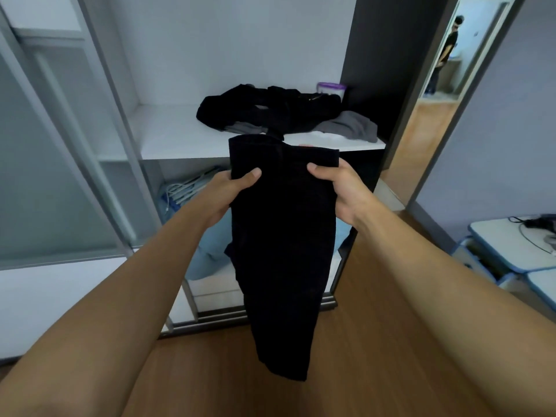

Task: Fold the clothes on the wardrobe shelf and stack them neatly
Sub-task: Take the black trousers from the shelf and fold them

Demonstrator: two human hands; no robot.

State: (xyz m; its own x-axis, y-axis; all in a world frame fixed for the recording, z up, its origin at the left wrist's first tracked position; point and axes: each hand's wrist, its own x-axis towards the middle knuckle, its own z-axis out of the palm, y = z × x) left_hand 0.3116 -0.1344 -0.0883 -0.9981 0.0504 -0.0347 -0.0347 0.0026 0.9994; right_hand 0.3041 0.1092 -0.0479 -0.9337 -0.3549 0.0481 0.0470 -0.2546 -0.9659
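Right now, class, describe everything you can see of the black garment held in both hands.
The black garment is plain, soft-looking cloth, too dark to show seams. It seems folded lengthwise into a long narrow strip, hanging down and narrowing toward its lower end. The left hand and right hand grip its sides near the top, thumbs on the near face. It hangs in front of the wardrobe shelf, above the wooden floor.

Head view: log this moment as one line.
left hand: grips black garment | right hand: grips same | shelf: black pile, grey garment unfolded
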